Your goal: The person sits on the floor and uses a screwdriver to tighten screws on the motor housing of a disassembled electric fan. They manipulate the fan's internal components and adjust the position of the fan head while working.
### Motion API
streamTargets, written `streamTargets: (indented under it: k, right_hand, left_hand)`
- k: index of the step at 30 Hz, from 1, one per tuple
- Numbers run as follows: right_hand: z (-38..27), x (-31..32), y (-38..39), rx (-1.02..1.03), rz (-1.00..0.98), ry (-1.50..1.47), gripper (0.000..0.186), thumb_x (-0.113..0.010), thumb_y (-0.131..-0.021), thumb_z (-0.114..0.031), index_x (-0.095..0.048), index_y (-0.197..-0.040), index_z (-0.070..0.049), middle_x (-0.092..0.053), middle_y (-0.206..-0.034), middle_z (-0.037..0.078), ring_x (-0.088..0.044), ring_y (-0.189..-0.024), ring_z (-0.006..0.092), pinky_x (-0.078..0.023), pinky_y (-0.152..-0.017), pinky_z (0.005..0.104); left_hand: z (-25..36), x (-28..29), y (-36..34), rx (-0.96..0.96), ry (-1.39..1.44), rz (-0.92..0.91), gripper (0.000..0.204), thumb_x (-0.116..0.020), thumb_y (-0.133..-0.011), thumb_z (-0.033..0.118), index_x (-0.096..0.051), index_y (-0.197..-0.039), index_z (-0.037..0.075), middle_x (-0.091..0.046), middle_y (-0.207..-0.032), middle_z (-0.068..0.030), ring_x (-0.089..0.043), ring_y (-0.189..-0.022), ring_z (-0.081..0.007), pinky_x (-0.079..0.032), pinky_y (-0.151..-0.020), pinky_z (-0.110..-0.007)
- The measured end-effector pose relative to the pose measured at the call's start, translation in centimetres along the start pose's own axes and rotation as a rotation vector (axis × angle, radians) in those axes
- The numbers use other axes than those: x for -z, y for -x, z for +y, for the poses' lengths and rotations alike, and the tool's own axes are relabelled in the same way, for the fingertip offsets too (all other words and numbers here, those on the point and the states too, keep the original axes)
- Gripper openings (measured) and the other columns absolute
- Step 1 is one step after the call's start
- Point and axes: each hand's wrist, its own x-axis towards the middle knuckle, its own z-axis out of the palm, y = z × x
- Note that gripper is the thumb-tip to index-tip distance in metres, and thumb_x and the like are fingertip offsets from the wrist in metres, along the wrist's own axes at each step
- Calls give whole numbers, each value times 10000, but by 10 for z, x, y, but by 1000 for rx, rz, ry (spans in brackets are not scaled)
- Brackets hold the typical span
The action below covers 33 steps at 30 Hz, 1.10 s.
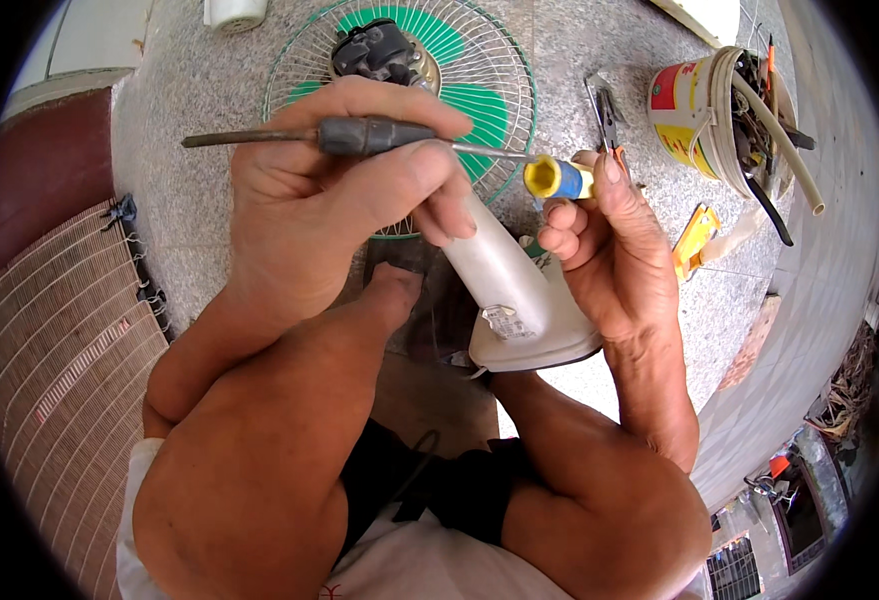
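Fan head: far side, beyond the left hand. Wire cage with green blades; the thin wires would likely bend under a hard grip.

Stand: pale, stretching from the middle toward the near side, between the person's legs. Its joint with the fan head is hidden. The body appears to be rigid plastic; the broad base is probably the steadiest part to hold.

Bucket: far right, tilted, with its mouth facing right and tools in it.

Motor: dark, uncovered, at the fan head. Judged dense and heavy for its size.

Screwdriver: level, above the near edge of the fan head. The left hand's thumb and fingers grasp its dark handle; the shaft points right. Stiff and light by appearance; the handle is the sound place to hold, as the bare metal would likely slip.

Tube: short, yellow and blue, right of the screwdriver tip, with its open end facing left. The right hand pinches its right end between thumb and fingers. The tip lies at the rim; contact cannot be confirmed. Judged very light; grip the outer wall gently, clear of the opening.
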Motion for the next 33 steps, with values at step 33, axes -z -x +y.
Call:
streamTargets:
  k: [33]
  right_hand:
    - [3,1,5,248,157,539,263,-591,-963,-276,-590,-970,-14,-644,-760,103,-631,-586,148,-539,-549,273]
  left_hand:
    - [-9,10,13,202,-427,-30,80,-618,-894,30,-676,-928,-12,-621,-701,-25,-531,-555,-52,-419,-480,-199]
